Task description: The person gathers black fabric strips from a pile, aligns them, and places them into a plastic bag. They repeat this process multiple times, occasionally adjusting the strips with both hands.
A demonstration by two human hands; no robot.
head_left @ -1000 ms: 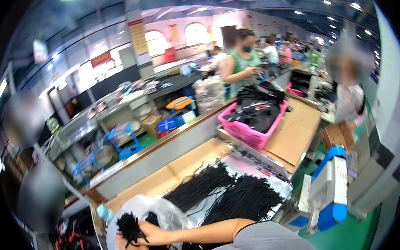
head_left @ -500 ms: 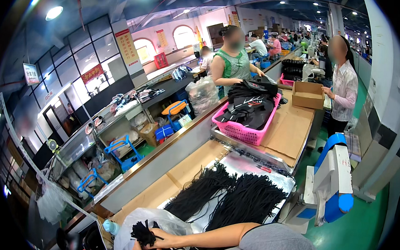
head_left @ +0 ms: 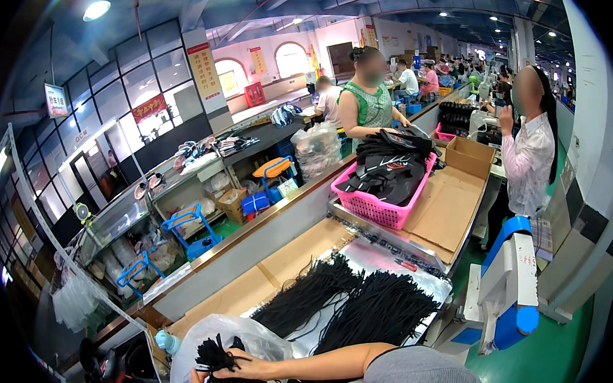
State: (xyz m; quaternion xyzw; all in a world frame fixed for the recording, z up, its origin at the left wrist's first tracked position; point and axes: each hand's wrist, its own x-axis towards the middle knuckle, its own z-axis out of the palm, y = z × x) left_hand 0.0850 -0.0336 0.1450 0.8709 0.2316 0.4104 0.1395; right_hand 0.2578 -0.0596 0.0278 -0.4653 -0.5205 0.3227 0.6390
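Inside bag [head_left: 243, 334], right hand [head_left: 242, 370] same grip, cords [head_left: 216, 359]

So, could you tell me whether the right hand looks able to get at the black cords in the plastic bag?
Probably yes: the right hand already rests on the black cords in the open plastic bag.

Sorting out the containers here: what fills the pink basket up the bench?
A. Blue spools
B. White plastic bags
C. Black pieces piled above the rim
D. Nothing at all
C: the pink basket holds a heap of black pieces rising above its rim, beside flat cardboard.
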